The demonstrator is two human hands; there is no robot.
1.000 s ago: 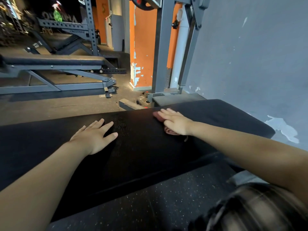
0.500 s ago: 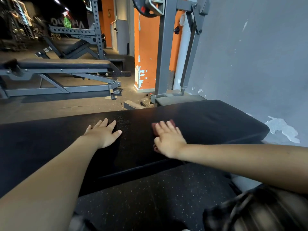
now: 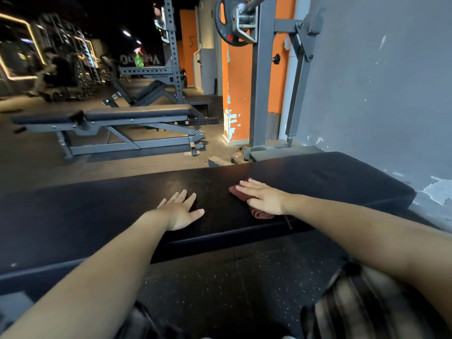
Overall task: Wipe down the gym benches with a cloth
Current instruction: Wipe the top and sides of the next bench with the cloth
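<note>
Near bench (image 3: 318,177): long black pad running left to right across the middle of the view; its right end sits close to the grey wall (image 3: 379,81).
Far bench (image 3: 137,112): grey-framed, black pad, well apart on the far left; no hand or cloth near it.
Rack (image 3: 259,77): grey upright just beyond the near bench, with a weight plate (image 3: 226,20) at its top.
Left hand (image 3: 182,211): flat on the pad, palm down, fingers spread apart, holding nothing; reads as a brace.
Right hand (image 3: 265,198): flat, fingers extended and lying together, pressing down on the cloth rather than curled around it.
Cloth (image 3: 260,212): dark red, bunched under the right hand, on the pad toward its near edge, right of centre; edges show past the fingertips and below the palm.
Step in hand (judgement): wiping the near bench top, mid-stroke.
Next move (judgement): keep the palm weighted and slide the cloth along the pad, covering the right end and the left stretch; the far bench looks not yet reached.
</note>
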